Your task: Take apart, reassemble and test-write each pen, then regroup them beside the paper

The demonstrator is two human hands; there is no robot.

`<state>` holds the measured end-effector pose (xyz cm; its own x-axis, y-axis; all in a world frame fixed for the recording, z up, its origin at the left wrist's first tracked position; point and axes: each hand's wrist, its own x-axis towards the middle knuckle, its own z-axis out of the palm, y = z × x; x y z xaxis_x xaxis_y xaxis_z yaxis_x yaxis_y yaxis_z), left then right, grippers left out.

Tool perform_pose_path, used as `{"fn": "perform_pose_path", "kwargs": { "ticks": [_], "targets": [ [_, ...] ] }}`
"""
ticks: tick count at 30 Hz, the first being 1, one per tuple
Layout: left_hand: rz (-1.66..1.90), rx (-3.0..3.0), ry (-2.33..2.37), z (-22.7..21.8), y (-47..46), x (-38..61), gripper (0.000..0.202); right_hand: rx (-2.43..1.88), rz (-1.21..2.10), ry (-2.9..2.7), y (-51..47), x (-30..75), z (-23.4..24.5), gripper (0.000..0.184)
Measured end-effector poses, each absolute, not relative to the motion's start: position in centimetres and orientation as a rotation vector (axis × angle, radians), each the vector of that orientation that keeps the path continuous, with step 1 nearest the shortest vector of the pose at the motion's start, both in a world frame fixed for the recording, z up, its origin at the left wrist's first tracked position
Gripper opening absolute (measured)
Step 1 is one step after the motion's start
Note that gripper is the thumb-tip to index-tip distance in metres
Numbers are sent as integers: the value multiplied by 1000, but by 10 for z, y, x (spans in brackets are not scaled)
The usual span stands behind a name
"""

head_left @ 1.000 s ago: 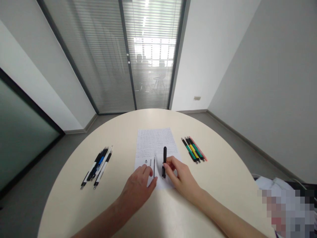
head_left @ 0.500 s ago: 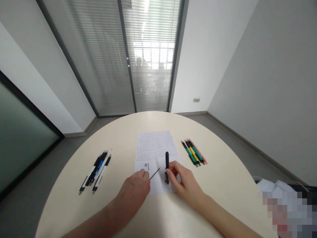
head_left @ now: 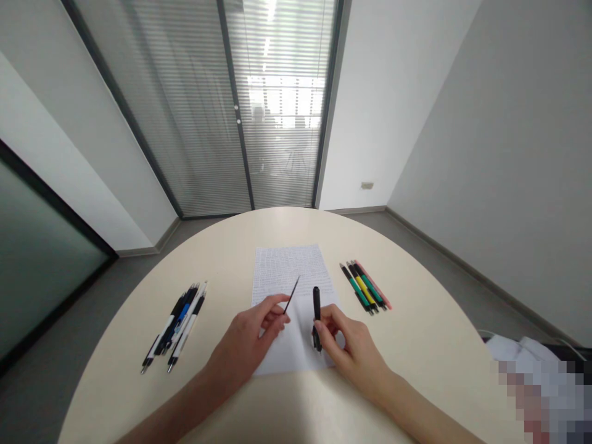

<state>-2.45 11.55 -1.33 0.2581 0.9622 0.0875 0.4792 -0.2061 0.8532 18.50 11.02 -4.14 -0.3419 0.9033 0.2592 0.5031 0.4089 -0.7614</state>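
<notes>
My left hand [head_left: 250,328] is raised over the lower part of a handwritten sheet of paper [head_left: 290,265]. Its thumb and fingers pinch a thin dark pen refill [head_left: 292,295], which tilts up and to the right. On the right side of the sheet, my right hand [head_left: 354,340] grips a black pen [head_left: 317,301] held nearly upright. The pen's lower end is partly behind the fingertips, and whether it touches the paper I cannot tell. The refill and the pen are apart.
To the left lies a bunch of white, black and blue pens [head_left: 178,324]. Several green, yellow and pink pens [head_left: 365,287] lie side by side on the right. The round pale table [head_left: 222,259] curves away toward a glass partition [head_left: 203,123] with blinds.
My left hand has lifted off the paper, bringing the refill up to a steeper angle. Small parts seen on the sheet before are now hidden behind it. The right hand has shifted slightly.
</notes>
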Motion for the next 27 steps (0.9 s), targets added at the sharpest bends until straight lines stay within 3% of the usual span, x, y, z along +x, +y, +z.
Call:
{"fn": "perform_pose_path", "kwargs": {
  "ticks": [8, 27],
  "targets": [
    [1341, 1150, 1045, 14, 133, -3, 22, -1191, 782, -2062, 108, 183, -43, 14],
    [1313, 1292, 923, 11, 121, -16, 7, -1057, 599, -2241, 102, 178, -46, 6]
  ]
}}
